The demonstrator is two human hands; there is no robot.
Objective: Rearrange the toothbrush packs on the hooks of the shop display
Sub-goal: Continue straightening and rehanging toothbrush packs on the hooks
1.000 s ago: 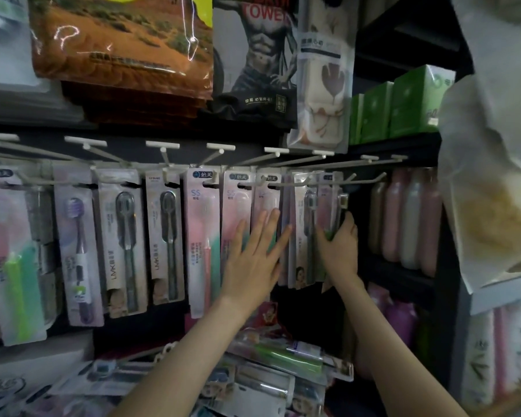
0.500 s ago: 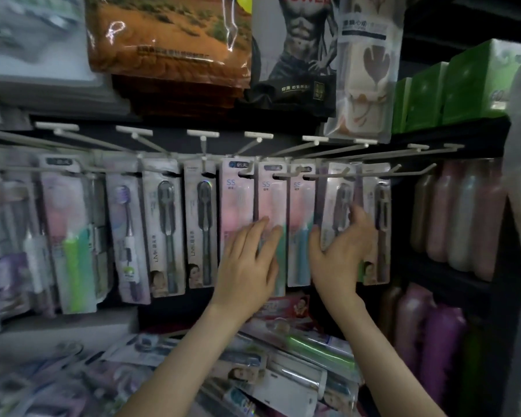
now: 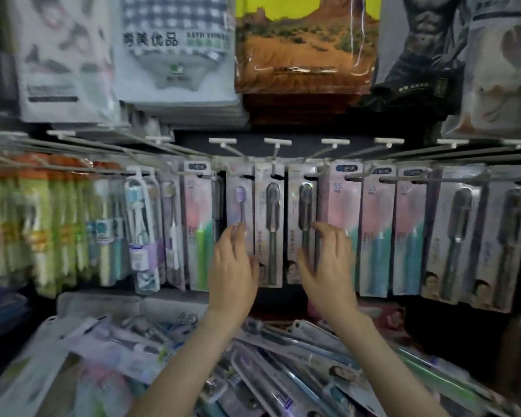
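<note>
Head view: since half a second ago both hands have moved left along the row. Then they were close together on the pink packs (image 3: 342, 200) and the dark ones beyond; now those hang to the right of the right hand (image 3: 328, 266), and more of the left end of the display shows.

The hands are apart, with one pack between them. The left hand (image 3: 232, 269) lies with lightly bent fingers against the front of the purple pack (image 3: 240, 197), low on it, and nothing is curled round the card. The right hand pinches the dark pack (image 3: 303, 206) at its right edge — thumb on the front, fingers bent round the side. The middle pack (image 3: 269, 206), also holding a dark brush, hangs just beside both, and the left thumb reaches toward its lower corner.

All three are long clear blister cards with one brush standing head up. The purple one has a pale lilac head; the other two have dark heads and handles and a small portrait at the bottom. Each hangs upright from its own one of the hooks (image 3: 277, 142) — white wire arms with flat label tabs at the tips.

Loose packs (image 3: 283, 371) lie heaped on the shelf below the arms, and towel bags (image 3: 175, 46) hang above the row.
</note>
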